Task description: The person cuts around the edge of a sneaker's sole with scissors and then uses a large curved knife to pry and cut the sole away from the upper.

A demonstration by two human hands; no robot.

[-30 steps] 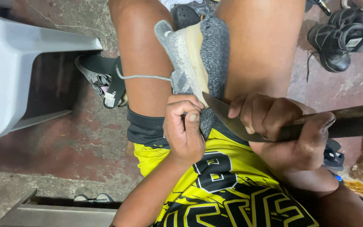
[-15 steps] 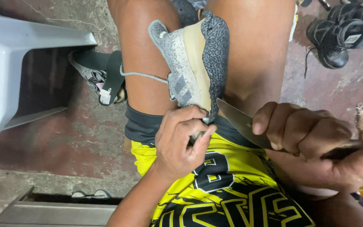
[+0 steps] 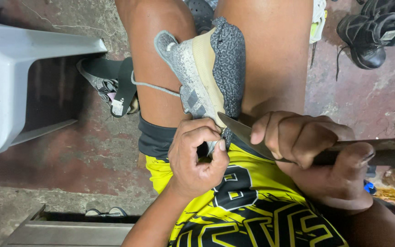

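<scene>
I see a worn grey shoe (image 3: 206, 73) wedged sole-up between the bare knees, its speckled knit upper rough, the tan sole edge smooth, a dark pebbled rubber tread on the right. My left hand (image 3: 196, 158) is clenched around the shoe's heel end. My right hand (image 3: 314, 158) grips a long flat metal knife (image 3: 245, 135), its pointed tip touching the sole seam. A pale plastic chair (image 3: 19, 77) stands to the left.
</scene>
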